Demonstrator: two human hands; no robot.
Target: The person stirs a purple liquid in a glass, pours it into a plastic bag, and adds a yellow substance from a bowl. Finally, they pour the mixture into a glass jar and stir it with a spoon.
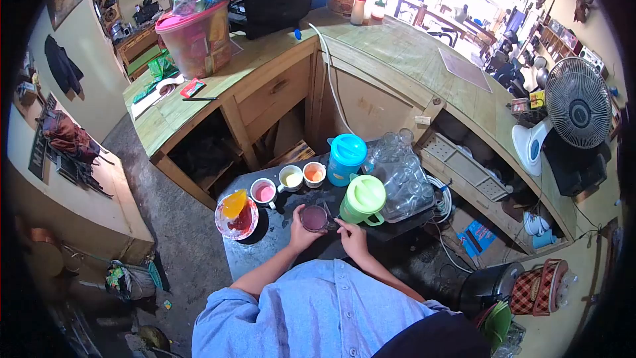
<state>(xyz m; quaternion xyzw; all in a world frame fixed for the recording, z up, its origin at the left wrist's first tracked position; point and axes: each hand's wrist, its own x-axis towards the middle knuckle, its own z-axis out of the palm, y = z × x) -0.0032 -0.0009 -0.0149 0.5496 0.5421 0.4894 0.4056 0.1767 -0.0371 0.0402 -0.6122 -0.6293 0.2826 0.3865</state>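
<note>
Above the low dark table, my left hand [302, 231] is wrapped round a cup of dark purplish liquid [313, 217]. On the cup's right side is my right hand [353, 237], fingers pinched close to the rim; a thin strip shows there, too small to tell whether it is a spoon or a handle. Three white cups stand behind, with a pink drink [263, 192], a pale yellow one [290, 178] and an orange one [314, 174]. Beyond the right hand are a lidded green pitcher [364, 197] and a lidded blue pitcher [347, 158].
A bowl with red contents and an orange-yellow scoop-like piece [236, 207] sits at the table's left. Several clear glasses [401, 182] crowd a tray at right. A wooden counter [391, 46] curves around the far side; a white fan [578, 103] stands right.
</note>
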